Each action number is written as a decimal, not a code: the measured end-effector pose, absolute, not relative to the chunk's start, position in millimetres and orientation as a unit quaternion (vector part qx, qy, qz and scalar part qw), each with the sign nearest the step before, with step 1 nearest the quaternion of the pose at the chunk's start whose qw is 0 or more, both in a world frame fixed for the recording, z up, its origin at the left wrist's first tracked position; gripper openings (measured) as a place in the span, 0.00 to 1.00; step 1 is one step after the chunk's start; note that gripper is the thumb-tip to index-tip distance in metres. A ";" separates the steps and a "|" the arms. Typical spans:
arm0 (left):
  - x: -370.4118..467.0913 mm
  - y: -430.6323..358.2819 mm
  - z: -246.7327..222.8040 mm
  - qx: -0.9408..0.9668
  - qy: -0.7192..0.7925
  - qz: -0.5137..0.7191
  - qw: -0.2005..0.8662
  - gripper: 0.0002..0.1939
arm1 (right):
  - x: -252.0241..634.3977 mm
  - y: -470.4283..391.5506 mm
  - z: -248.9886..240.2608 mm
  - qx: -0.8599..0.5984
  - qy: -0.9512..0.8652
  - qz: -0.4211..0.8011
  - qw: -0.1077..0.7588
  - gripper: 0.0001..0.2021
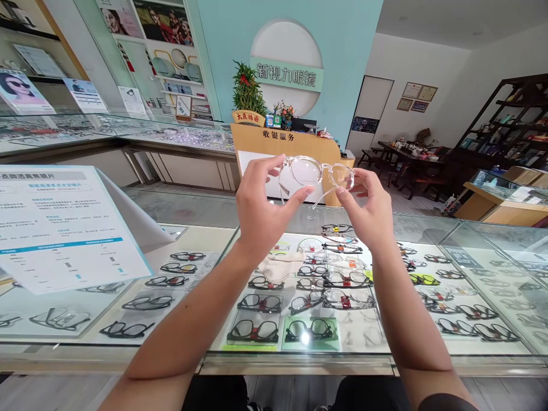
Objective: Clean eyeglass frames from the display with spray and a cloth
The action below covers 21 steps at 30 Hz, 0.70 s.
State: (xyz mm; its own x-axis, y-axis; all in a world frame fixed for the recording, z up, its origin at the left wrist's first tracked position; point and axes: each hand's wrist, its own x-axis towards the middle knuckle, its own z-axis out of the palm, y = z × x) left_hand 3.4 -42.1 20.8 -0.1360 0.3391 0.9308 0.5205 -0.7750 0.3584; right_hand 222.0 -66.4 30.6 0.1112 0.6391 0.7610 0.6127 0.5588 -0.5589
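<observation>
A pair of clear-framed glasses [323, 171] is held up above the glass display counter [214, 349], lenses level and temples folded partly inward. My left hand [265, 205] pinches its left end between thumb and fingers. The right end is gripped by my right hand [368, 208], whose thumb lies near the lower rim of the right lens. Below, rows of dark-framed glasses [259, 331] lie inside the counter. A pale cloth [280, 266] rests between my forearms, under the raised glasses.
A printed white leaflet [64, 228] stands on the counter at the left. Beyond are a wooden reception desk [334, 147] with a plant [248, 91], more glass cases along the left wall, and a dark table [406, 154] with stools at the right.
</observation>
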 end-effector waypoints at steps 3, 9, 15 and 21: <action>-4.3 -35.6 25.0 -0.657 -0.336 -0.675 -0.006 0.29 | 219.3 -67.8 30.0 -0.456 -0.658 -0.030 0.598 0.23; -19.3 -21.4 31.1 -0.669 -0.330 -0.648 -0.156 0.28 | 216.6 -68.7 27.9 -0.435 -0.658 -0.119 0.604 0.27; -21.0 -17.4 29.5 -0.667 -0.332 -0.643 -0.178 0.28 | 217.4 -68.8 28.2 -0.424 -0.658 -0.136 0.608 0.27; -18.0 -22.0 29.2 -0.667 -0.346 -0.640 -0.164 0.27 | 218.1 -68.0 27.7 -0.422 -0.651 -0.134 0.617 0.25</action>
